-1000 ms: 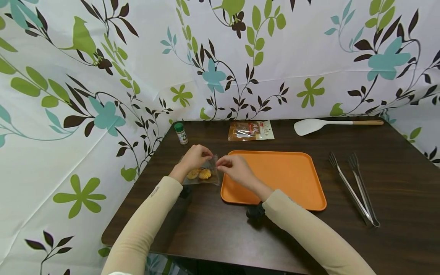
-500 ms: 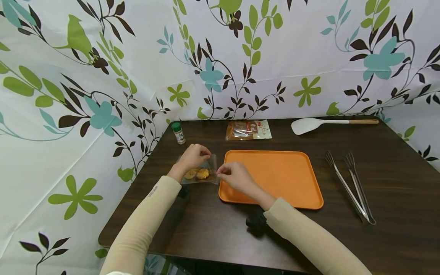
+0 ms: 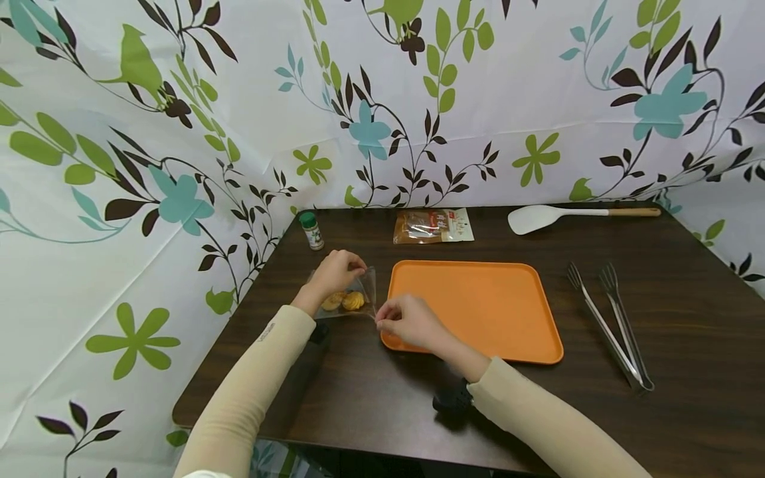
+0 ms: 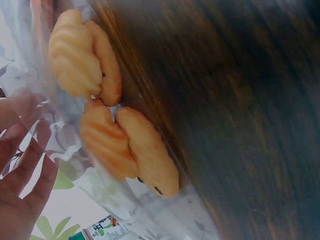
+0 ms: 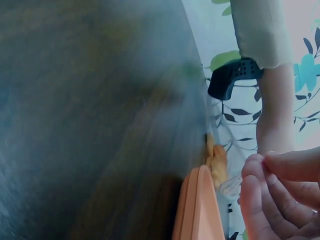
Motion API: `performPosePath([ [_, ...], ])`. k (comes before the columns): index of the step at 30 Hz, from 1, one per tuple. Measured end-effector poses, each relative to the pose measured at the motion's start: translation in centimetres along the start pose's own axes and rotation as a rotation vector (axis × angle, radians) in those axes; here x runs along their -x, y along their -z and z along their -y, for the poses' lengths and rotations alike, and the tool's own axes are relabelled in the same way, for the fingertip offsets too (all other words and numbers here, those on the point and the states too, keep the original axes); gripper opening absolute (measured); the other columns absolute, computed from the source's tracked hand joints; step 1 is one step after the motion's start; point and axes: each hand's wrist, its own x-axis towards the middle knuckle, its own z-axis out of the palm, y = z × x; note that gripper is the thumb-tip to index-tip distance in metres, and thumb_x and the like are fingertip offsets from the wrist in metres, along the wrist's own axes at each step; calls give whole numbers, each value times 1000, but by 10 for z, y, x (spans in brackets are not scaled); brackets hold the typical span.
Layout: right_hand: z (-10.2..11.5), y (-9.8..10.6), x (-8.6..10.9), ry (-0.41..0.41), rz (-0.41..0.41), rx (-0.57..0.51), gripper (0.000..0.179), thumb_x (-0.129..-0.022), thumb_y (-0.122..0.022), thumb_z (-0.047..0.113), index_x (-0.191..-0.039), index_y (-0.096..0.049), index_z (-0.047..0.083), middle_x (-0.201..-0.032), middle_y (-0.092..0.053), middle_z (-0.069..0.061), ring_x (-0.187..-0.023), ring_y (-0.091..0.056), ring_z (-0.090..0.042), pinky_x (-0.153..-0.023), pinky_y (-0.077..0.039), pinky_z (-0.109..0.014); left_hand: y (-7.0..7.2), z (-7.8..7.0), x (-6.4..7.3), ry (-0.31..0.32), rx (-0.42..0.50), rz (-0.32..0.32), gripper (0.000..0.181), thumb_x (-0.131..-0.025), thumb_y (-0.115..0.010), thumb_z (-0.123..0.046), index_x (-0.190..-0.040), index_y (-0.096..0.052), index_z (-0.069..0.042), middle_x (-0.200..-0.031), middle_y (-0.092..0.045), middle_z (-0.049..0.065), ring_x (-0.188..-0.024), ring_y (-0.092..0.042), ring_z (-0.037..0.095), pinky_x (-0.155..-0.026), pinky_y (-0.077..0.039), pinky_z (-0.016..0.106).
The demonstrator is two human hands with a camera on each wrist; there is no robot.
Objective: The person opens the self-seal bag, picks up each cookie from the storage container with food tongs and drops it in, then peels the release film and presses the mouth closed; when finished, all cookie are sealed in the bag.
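A clear plastic bag [image 3: 369, 287] lies left of the orange tray, holding several cookies [image 3: 353, 301] with a piped, ridged shape. In the left wrist view the cookies [image 4: 105, 135] sit in two pairs behind the film, dark specks on them. My left hand [image 3: 335, 273] reaches over the bag and pinches its upper edge; the forearm hides part of it. At the bag's near right corner, my right hand [image 3: 412, 323] pinches the film between thumb and fingers, overlapping the tray's left edge. The right wrist view shows that hand [image 5: 280, 195] with thumb and fingertip together.
An orange tray [image 3: 478, 309] lies at the table's middle. Behind it are a brown food packet [image 3: 431, 226] and a white spatula [image 3: 538, 219] with a wooden handle. Metal tongs [image 3: 627, 345] lie to the right. A green-capped seasoning bottle [image 3: 312, 232] stands back left.
My right hand has moved slightly down along the bag's right edge toward the near corner, and the film there is pulled toward it. My left hand stays in place.
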Motion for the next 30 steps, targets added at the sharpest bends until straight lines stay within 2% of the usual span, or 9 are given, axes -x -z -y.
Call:
performPosePath([
  [9, 4, -3, 13, 38, 92, -70, 6, -90, -68, 5, -85, -71, 5, -71, -68, -4, -60, -59, -10, -55, -49, -24, 0, -1, 1, 13, -3, -6, 13, -94, -65, -14, -99, -76, -7, -94, -74, 6, -81, -67, 18, -74, -55, 36],
  [18, 3, -7, 21, 57, 193, -89, 7, -90, -68, 5, -84, -72, 7, -71, -68, -1, -61, -61, -9, -55, -50, -24, -2, -2, 2, -29, -7, -25, 13, -94, -64, -10, -98, -75, -4, -92, -73, 8, -78, -66, 18, -71, -55, 34],
  [30, 8, -7, 36, 91, 272, -135, 10, -90, -69, 5, -82, -73, 12, -70, -69, 0, -63, -64, -12, -55, -50, -22, -7, -4, -2, -2, -38, -10, 14, -95, -65, -14, -100, -76, -7, -96, -74, 8, -84, -67, 20, -77, -56, 38],
])
